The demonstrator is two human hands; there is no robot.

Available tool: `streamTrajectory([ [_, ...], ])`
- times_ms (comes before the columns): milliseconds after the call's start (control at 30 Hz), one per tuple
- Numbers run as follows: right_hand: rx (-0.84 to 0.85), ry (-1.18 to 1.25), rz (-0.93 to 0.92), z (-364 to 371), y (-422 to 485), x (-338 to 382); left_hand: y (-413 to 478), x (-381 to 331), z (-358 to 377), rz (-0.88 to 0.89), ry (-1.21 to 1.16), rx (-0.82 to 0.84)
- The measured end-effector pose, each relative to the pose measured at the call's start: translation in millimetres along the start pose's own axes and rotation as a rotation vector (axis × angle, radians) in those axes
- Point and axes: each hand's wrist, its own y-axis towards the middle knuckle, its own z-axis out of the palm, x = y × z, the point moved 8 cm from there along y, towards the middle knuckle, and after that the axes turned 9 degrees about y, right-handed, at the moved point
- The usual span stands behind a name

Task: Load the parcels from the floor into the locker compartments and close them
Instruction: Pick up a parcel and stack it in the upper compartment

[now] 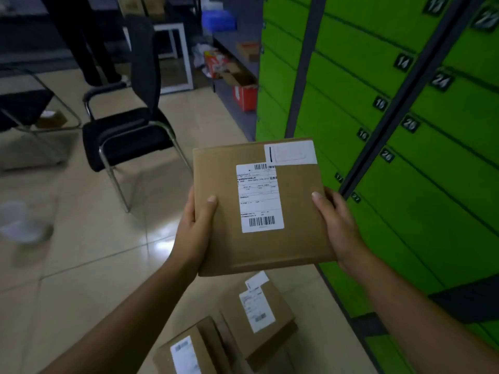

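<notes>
We hold 1 parcel (259, 209) up beside the lockers (405, 117), left hand (193, 230) and right hand (343, 228) clamped on its sides. 2 boxes (256, 314) lie on the floor. Next we need an open compartment.

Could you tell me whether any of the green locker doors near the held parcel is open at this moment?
No, the green locker doors beside the flat brown cardboard parcel all sit flush and shut.
</notes>
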Motion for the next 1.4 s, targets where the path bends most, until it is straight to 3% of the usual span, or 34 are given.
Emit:
streamTrajectory([
  [200, -0.1, -0.007, -0.179, -29, -62, 158, -33, -168, -7, 0.17, -0.1, 0.101],
  [400, -0.29, 0.023, -0.478, -81, -145, 312, -79, -323, 24, 0.348, -0.136, 0.225],
  [567, -0.424, 0.03, -0.639, -136, -216, 389, -125, -414, 76, 0.5, -0.186, 0.331],
  [833, -0.64, -0.022, -0.873, -208, -293, 433, -167, -476, 158, 0.596, -0.26, 0.551],
  [1033, -0.658, -0.109, -0.957, -230, -320, 438, -181, -480, 210, 0.562, -0.257, 0.673],
  [1300, -0.714, -0.168, -0.994, -246, -331, 435, -180, -488, 249, 0.467, -0.193, 0.708],
  [1400, -0.729, -0.165, -0.985, -253, -334, 434, -157, -497, 265, 0.546, -0.167, 0.756],
])
